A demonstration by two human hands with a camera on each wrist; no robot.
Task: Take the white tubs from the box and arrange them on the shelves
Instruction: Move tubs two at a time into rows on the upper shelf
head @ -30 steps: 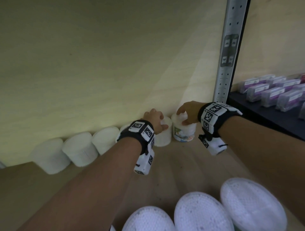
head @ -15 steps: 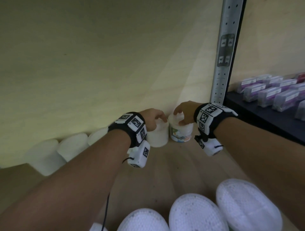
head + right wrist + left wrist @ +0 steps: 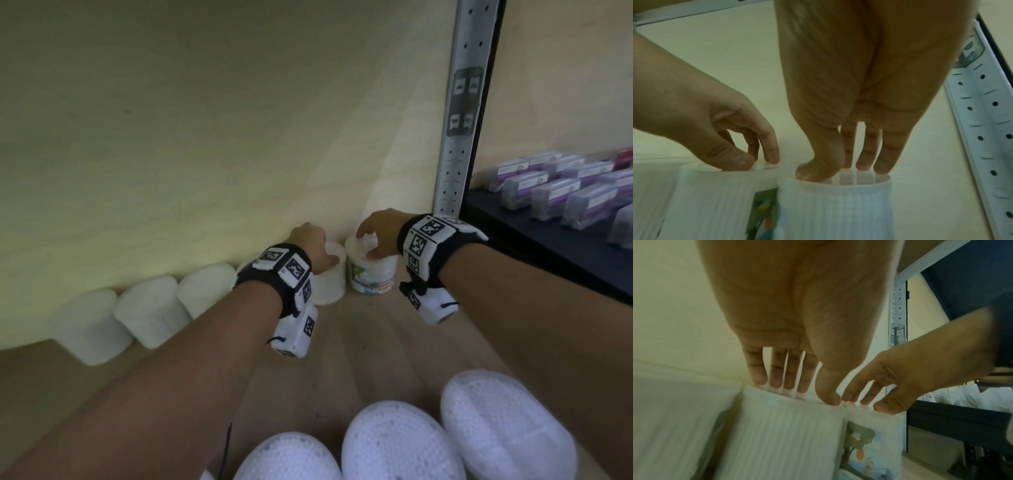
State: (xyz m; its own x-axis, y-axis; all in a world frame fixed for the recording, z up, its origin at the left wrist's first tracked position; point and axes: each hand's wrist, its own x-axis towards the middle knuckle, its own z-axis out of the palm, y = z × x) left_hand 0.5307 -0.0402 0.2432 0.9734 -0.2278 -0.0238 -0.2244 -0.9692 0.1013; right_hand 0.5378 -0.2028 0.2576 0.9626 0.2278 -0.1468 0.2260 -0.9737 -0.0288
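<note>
Two white ribbed tubs stand side by side at the back of the wooden shelf (image 3: 359, 349). My left hand (image 3: 318, 253) rests its fingertips (image 3: 791, 386) on top of the plain tub (image 3: 330, 284) (image 3: 785, 434). Just to its right is the tub with the colourful label (image 3: 373, 277) (image 3: 836, 211). My right hand (image 3: 368, 243) touches its lid, with the thumb and straight fingers (image 3: 865, 162) pressing down on it. The two tubs touch each other. No box is in view.
More white tubs (image 3: 150, 315) line the back wall to the left. Three tubs with dotted lids (image 3: 397, 445) stand at the shelf's front. A perforated metal upright (image 3: 459, 137) bounds the right side, with purple packs (image 3: 561, 192) on a dark shelf beyond it.
Both hands stay on the same two tubs at the back wall. My left hand's thumb has come off the tub's right side and now sits on top.
</note>
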